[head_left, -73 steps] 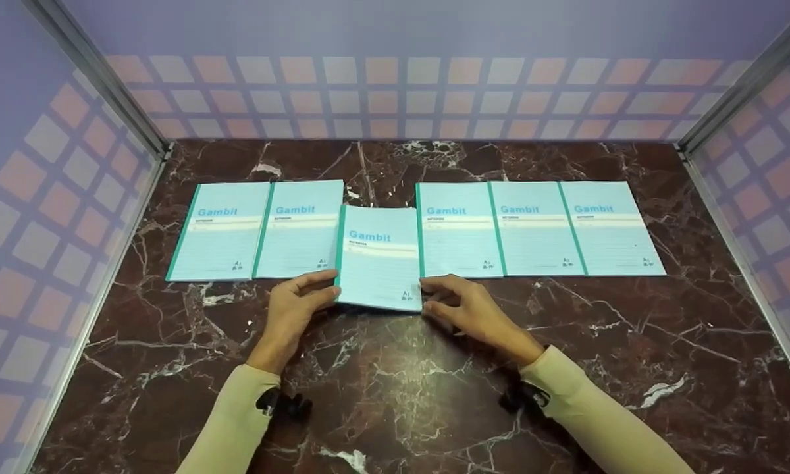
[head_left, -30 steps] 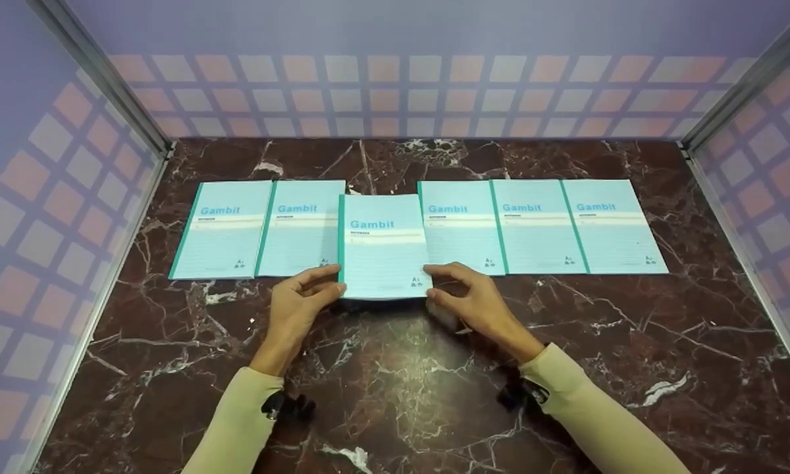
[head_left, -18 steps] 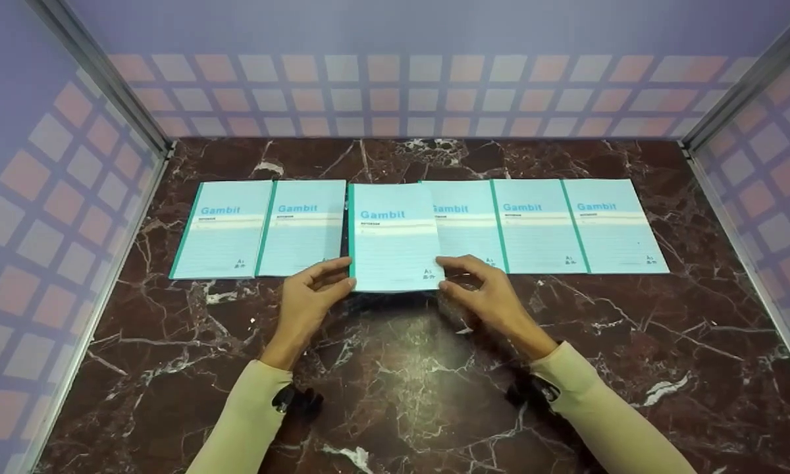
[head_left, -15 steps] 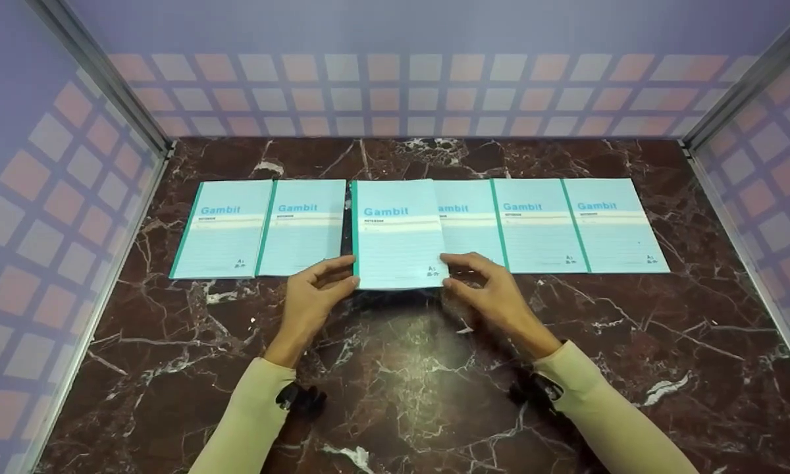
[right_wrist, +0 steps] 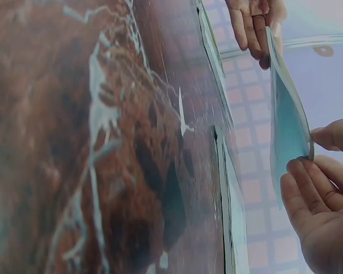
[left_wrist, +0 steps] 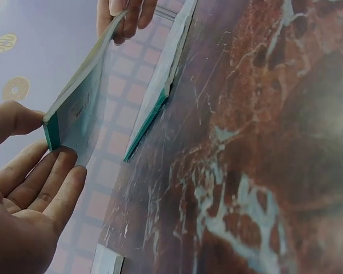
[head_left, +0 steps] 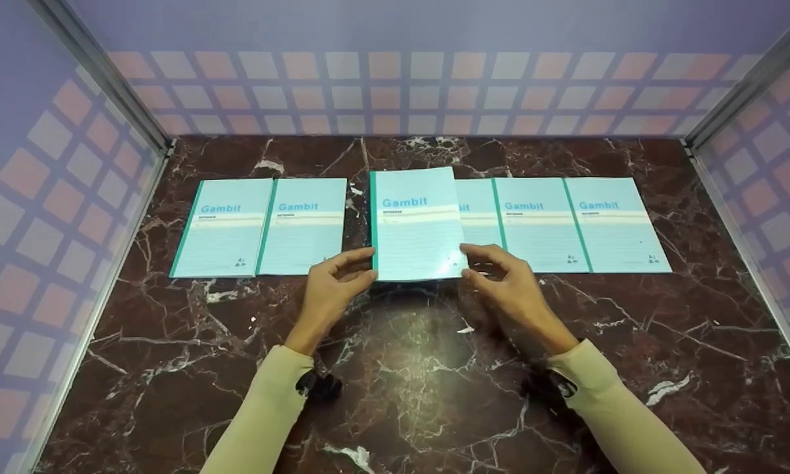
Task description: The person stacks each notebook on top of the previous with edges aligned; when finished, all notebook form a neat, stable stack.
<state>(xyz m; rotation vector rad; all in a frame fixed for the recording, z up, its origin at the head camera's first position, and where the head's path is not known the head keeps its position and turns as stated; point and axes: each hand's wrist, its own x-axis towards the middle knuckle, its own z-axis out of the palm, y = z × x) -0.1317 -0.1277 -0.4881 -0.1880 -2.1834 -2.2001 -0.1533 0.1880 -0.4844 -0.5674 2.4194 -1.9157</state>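
Observation:
A light-blue "Gambit" notebook (head_left: 418, 230) with a green spine is held up off the table between both hands. My left hand (head_left: 336, 286) pinches its spine edge near the lower corner, thumb above and fingers beneath, as the left wrist view shows. At the opposite edge my right hand (head_left: 510, 283) pinches it the same way, fingers under the cover in the right wrist view. The raised notebook partly covers another notebook (head_left: 480, 227) lying behind and below it on the right.
Two notebooks lie at the left, an outer notebook (head_left: 224, 227) and an inner notebook (head_left: 303, 227). At the right are a notebook (head_left: 540, 227) and an end notebook (head_left: 615, 227). The dark marbled table (head_left: 421, 395) is bounded by a tiled back wall (head_left: 395, 66) and side walls.
Both hands have lifted the middle notebook and moved it away from the person and to the right, over the edge of the neighbouring notebook. The other notebooks stay where they were.

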